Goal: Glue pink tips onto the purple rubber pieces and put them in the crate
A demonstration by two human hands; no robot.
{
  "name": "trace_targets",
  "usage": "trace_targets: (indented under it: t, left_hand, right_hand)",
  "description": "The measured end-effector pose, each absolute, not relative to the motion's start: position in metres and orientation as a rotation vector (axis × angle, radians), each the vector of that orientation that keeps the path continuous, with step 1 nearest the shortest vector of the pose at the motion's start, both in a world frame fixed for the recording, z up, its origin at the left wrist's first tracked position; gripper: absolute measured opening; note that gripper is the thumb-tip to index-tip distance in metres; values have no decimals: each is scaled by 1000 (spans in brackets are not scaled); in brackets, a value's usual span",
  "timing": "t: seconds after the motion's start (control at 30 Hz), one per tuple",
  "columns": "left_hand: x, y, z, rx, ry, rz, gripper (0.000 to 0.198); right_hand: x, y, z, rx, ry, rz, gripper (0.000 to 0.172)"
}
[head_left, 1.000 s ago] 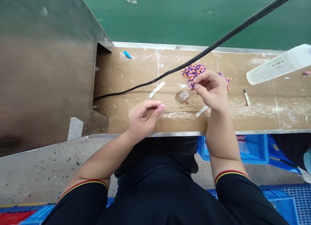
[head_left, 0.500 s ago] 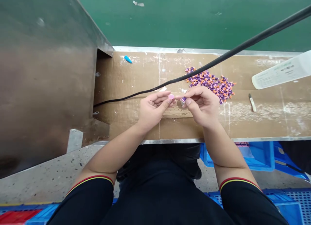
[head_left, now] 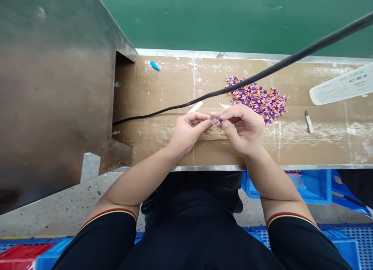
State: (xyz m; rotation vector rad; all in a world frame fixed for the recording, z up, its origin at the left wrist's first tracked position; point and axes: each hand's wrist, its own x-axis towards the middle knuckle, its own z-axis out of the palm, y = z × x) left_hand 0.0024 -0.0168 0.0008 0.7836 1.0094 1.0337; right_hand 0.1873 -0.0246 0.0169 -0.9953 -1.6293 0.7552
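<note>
My left hand (head_left: 188, 134) pinches a small pink piece (head_left: 210, 117) between thumb and fingers. My right hand (head_left: 241, 130) pinches a small purple piece (head_left: 218, 121), and the two pieces nearly touch at my fingertips. Both hands hover over a cardboard sheet (head_left: 175, 75). Just beyond my right hand lies a loose pile of small purple and orange pieces (head_left: 256, 99). A short white strip (head_left: 195, 107) lies beyond my left fingers. My hands hide the spot where a small clear bottle stood earlier.
A black cable (head_left: 233, 89) crosses above the cardboard. A blue cone-shaped piece (head_left: 154, 65) lies at the far edge. At right are a small brush (head_left: 309, 121) and a white printed card (head_left: 340, 85). A steel panel (head_left: 58, 87) stands at left; blue crates (head_left: 317, 188) sit below.
My hands have moved together from apart, the left now holding the pink piece and the right a purple one. The small bottle has gone from sight behind them.
</note>
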Motion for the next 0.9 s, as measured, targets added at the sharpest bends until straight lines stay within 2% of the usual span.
trace_targets:
  t: [0.2, 0.3, 0.5, 0.9]
  left_hand:
    - [4, -15, 2, 714, 995, 1231, 40]
    - [4, -16, 2, 745, 993, 1220, 42]
    - [0, -14, -6, 771, 971, 1168, 52]
    - [2, -13, 0, 645, 852, 1055, 47]
  right_hand:
    - [183, -27, 16, -963, -1543, 855, 12]
    - [181, -27, 15, -1018, -1589, 817, 15]
    - [181, -26, 19, -1050, -1740, 653, 9]
    - [182, -25, 20, -1023, -1787, 555, 10]
